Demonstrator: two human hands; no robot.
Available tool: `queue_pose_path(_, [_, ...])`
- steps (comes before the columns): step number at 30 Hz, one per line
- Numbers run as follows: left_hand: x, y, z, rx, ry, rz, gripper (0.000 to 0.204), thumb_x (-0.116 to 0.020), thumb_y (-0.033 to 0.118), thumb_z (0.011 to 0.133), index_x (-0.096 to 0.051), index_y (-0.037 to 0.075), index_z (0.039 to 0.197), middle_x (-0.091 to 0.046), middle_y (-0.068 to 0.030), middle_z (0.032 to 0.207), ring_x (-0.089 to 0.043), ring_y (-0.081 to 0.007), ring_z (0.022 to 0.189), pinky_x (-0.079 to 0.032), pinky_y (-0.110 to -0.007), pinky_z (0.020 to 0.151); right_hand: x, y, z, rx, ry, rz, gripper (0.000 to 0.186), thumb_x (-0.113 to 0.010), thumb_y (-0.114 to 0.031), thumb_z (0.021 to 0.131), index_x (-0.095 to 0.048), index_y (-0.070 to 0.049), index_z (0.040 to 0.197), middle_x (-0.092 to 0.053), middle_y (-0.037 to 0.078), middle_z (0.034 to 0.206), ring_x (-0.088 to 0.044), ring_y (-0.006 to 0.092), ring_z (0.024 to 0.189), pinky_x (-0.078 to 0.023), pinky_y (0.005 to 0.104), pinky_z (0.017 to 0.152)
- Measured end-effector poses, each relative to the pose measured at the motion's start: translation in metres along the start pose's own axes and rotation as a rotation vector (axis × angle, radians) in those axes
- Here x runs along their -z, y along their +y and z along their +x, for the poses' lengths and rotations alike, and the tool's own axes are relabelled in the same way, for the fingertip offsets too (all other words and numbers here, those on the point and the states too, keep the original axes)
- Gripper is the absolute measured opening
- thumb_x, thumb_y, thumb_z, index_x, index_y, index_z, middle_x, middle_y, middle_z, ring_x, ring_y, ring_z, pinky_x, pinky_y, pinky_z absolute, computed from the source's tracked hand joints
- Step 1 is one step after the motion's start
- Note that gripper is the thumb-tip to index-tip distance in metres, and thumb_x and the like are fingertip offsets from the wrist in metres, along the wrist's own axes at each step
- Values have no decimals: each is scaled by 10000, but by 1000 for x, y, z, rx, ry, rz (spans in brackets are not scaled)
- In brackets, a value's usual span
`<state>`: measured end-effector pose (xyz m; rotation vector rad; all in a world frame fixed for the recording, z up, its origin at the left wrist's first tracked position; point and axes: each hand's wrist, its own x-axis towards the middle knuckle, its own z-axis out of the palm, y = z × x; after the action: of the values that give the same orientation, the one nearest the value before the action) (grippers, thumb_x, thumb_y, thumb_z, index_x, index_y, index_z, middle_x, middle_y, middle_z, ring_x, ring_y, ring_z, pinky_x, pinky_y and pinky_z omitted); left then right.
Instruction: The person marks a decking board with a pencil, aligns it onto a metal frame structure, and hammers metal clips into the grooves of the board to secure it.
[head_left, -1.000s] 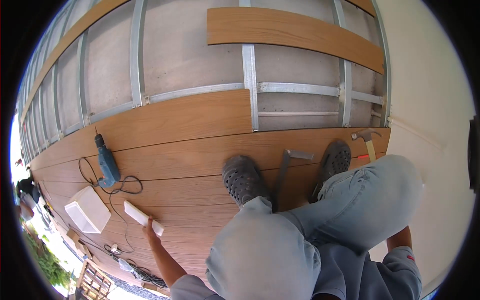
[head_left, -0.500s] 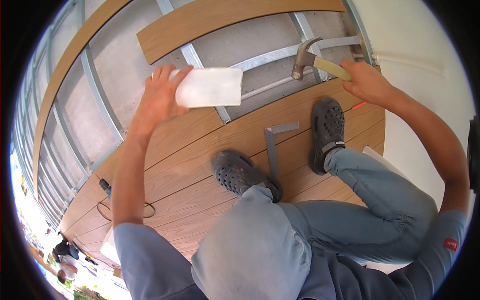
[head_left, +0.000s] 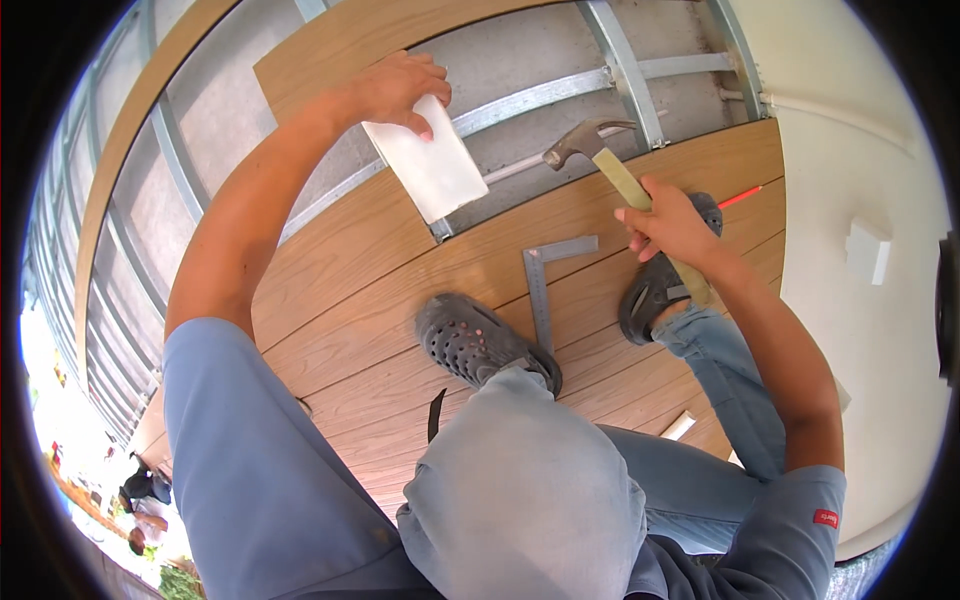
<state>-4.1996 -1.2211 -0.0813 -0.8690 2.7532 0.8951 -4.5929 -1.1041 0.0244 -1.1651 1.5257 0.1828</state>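
Note:
My left hand [head_left: 400, 92] is closed round the far end of a white rectangular block [head_left: 432, 165]. The block slants, with its near end over the edge of the wood-look decking planks [head_left: 350, 260], beside a metal joist; whether it touches them I cannot tell. In my right hand [head_left: 675, 228], a claw hammer [head_left: 620, 178] is gripped by its pale yellow-green handle. The hammer's head hangs above the gap beyond the laid planks, to the right of the block. A metal try square [head_left: 540, 285] lies on the decking between my dark clogs.
Galvanised metal framing [head_left: 620, 70] spans the concrete floor beyond the decking. A loose plank [head_left: 350, 45] rests across it. A red pencil [head_left: 740, 196] lies near the right foot. A pale wall [head_left: 850, 150] bounds the right side. People are visible far off at lower left.
My left hand has moved farther out and to the right, tilting the block's near end toward the plank edge. My right hand has come left and nearer, turning the hammer.

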Motion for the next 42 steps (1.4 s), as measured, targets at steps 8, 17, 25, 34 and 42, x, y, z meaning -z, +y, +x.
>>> queue_pose_path(8, [-7,0,3,81,-73,-43,611,-892,248,560,-636,25,1068,-558,-107,1113,-471,-317,1146,-420,-405,995,-54,-19,33,-71,-64,329,236,-640,-155,934,-505,38,948,-537,48,630,-500,121,430,-401,300,375])
queue_pose_path(17, [-11,2,4,106,-148,-29,670,-896,262,558,-631,-21,1105,-559,-131,1090,-467,-331,1133,-422,-411,991,-74,-28,36,-128,-238,331,266,-627,-213,953,-511,9,863,-500,39,642,-474,128,451,-402,319,393])
queue_pose_path(25, [-10,1,17,92,-157,-28,685,-897,243,548,-632,-30,1117,-578,-145,1094,-470,-341,1126,-422,-410,990,-64,-32,52,20,540,827,286,-607,-247,966,-518,8,875,-505,37,664,-496,146,487,-427,312,410])
queue_pose_path(34, [-5,6,15,88,-195,-56,683,-894,230,550,-628,-33,1122,-584,-140,1092,-464,-345,1147,-418,-416,998,-12,1,49,-15,445,683,344,-605,-271,971,-526,0,775,-509,48,589,-500,156,427,-419,325,385])
queue_pose_path(42, [-14,0,3,131,-249,-54,686,-896,229,545,-628,-34,1120,-589,-142,1100,-464,-347,1134,-419,-423,995,-46,-31,15,-189,-97,412,313,-595,-230,961,-509,-13,753,-492,45,570,-474,160,407,-412,325,378])
